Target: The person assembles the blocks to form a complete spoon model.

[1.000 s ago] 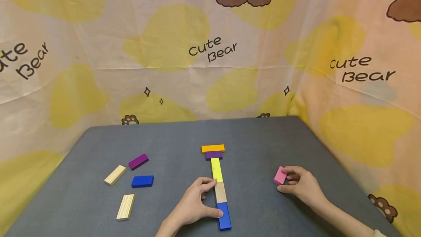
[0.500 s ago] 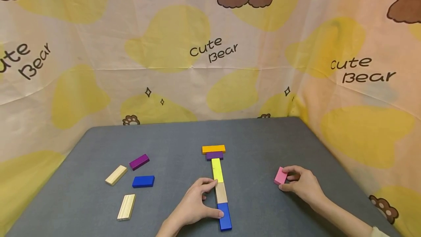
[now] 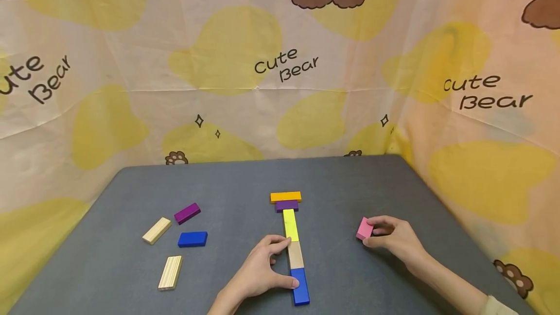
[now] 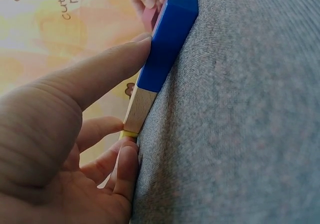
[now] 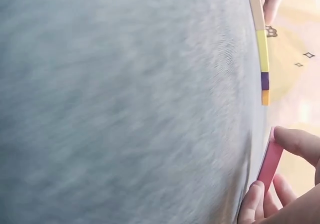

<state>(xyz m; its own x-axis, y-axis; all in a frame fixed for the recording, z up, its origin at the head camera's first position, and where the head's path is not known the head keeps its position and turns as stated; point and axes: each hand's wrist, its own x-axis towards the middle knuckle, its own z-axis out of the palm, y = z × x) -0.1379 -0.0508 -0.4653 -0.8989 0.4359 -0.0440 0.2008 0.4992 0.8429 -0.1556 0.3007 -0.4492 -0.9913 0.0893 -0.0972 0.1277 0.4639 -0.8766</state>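
Observation:
My left hand (image 3: pixel 262 271) lies along a row of wooden blocks, its thumb touching the blue block (image 3: pixel 301 295) at the near end. The index fingertip sits where the plain wood block (image 3: pixel 296 255) meets the yellow block (image 3: pixel 290 224). Beyond the yellow one, a purple block (image 3: pixel 287 206) and an orange block (image 3: pixel 286 197) lie crosswise. To the right, my right hand (image 3: pixel 395 238) pinches a pink block (image 3: pixel 364 228) between thumb and fingers. In the right wrist view this pink block (image 5: pixel 270 163) is tilted, held close over the tabletop.
Loose blocks lie to the left on the grey table (image 3: pixel 232 183): a magenta-purple block (image 3: pixel 187 213), another blue block (image 3: pixel 193 239), and two plain wood blocks, one upper (image 3: pixel 156 230) and one nearer the front (image 3: pixel 170 272). A printed bear curtain (image 3: pixel 245 125) hangs behind the table.
The right hand has moved slightly left with the pink block. My left hand stays in place on the row, and the head view has shifted a little.

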